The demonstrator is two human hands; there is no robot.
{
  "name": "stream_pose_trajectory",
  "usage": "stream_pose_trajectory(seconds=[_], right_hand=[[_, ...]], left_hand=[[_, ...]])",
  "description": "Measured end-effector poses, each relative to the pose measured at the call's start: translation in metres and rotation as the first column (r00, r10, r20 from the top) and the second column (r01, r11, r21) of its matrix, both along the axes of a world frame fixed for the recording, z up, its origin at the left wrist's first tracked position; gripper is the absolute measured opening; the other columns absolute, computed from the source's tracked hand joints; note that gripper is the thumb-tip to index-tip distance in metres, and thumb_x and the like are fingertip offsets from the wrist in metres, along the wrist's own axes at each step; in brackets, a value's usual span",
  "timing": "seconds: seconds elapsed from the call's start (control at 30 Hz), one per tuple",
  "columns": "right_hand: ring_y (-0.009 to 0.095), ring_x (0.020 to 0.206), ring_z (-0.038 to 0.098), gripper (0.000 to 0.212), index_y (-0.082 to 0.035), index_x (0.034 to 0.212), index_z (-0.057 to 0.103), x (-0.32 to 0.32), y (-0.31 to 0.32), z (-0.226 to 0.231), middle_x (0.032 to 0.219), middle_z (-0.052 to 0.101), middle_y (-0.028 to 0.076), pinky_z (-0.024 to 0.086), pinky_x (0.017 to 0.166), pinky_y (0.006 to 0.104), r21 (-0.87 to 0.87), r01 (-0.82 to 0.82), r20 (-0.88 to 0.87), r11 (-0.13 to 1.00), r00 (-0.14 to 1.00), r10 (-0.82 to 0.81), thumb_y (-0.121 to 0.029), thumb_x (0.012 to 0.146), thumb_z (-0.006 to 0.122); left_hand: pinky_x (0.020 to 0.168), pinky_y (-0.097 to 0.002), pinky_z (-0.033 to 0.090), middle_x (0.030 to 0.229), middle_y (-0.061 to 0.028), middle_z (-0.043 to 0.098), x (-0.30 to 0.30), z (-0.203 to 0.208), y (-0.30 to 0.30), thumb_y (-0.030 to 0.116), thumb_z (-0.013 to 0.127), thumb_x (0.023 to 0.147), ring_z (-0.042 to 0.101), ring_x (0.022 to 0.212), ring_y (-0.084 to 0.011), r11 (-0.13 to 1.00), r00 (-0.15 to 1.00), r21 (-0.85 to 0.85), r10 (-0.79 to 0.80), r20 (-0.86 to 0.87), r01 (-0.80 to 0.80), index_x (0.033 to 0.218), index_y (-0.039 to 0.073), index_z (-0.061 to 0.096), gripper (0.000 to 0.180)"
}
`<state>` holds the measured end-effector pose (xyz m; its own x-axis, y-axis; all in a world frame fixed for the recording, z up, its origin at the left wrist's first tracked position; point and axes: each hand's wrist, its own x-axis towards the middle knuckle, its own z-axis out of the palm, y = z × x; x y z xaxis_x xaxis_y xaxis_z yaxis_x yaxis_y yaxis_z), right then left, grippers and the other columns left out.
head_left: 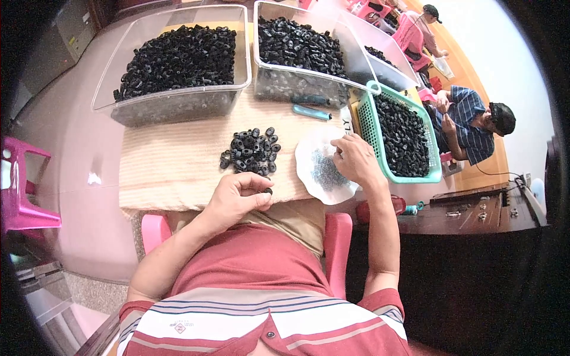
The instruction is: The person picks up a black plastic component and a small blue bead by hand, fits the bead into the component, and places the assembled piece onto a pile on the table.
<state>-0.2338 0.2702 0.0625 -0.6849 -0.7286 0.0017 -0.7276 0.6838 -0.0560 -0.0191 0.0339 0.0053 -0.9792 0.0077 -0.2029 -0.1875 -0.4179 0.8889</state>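
My left hand (240, 199) is at the near edge of the cloth-covered table. Its thumb and forefinger pinch a small black plastic piece with a hole, like a cord lock (268, 190). Just beyond lies a loose pile of similar black pieces (251, 149). To the right, my right hand (355, 159) reaches over a white plate with a wavy rim (306, 145). Tiny shiny silvery bits (325, 169), perhaps springs, are spread in the plate. The right fingers are closed together at the plate's far right part; what they hold is too small to tell.
Two clear plastic bins (237, 83) (261, 74) full of black pieces stand at the back. A green basket (363, 121) of them is at right, and a light-blue tool (312, 113) lies beyond the plate. A co-worker (472, 121) sits far right; a pink stool (27, 187) stands left.
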Motion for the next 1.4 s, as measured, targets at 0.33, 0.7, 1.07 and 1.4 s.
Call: stream_pose_trajectory(seconds=[0.33,0.7,1.07,1.4], right_hand=[[0.031,0.091,0.064,0.012,0.000,0.090,0.068,0.010,0.015,-0.006,0.090,0.067,0.014,0.052,0.083,0.0395,-0.255,-0.061,-0.028,0.965,0.998,0.056,-0.004,0.078,0.065],[0.031,0.083,0.069,0.018,-0.002,0.096,0.067,0.022,0.019,-0.017,0.091,0.068,0.015,0.055,0.077,0.0384,-0.505,-0.003,0.057,0.863,0.998,0.036,-0.001,0.078,0.069],[0.024,0.077,0.071,0.016,0.000,0.097,0.068,0.050,0.014,-0.014,0.087,0.070,0.014,0.056,0.071,0.0318,-0.624,0.119,0.201,0.773,0.980,0.012,-0.001,0.083,0.075],[0.012,0.075,0.066,0.012,0.001,0.092,0.069,0.082,-0.007,-0.015,0.084,0.069,0.007,0.053,0.069,0.0259,-0.676,0.136,0.396,0.724,0.896,0.202,-0.001,0.083,0.076]], left_hand=[[0.079,-0.0295,0.059,0.093,-0.0089,0.072,0.000,-0.003,0.002,0.004,0.072,0.090,0.071,0.084,-0.0155,0.999,0.999,0.025,0.044,0.007,-0.044,0.109,-0.002,0.067,0.020],[0.072,-0.0269,0.056,0.089,-0.0067,0.070,-0.002,-0.004,0.002,0.004,0.072,0.092,0.066,0.079,-0.0122,0.996,0.996,0.021,0.083,-0.031,-0.082,0.102,-0.002,0.067,0.013],[0.072,-0.0248,0.055,0.088,-0.0043,0.071,0.000,-0.010,0.008,0.004,0.072,0.092,0.065,0.079,-0.0093,0.996,0.995,-0.020,0.087,-0.052,-0.088,0.104,-0.002,0.068,0.015],[0.077,-0.0229,0.054,0.095,-0.0012,0.070,0.002,-0.005,0.011,0.005,0.073,0.091,0.064,0.086,-0.0067,0.993,0.998,-0.112,0.029,-0.055,-0.036,0.107,-0.001,0.069,0.018]])
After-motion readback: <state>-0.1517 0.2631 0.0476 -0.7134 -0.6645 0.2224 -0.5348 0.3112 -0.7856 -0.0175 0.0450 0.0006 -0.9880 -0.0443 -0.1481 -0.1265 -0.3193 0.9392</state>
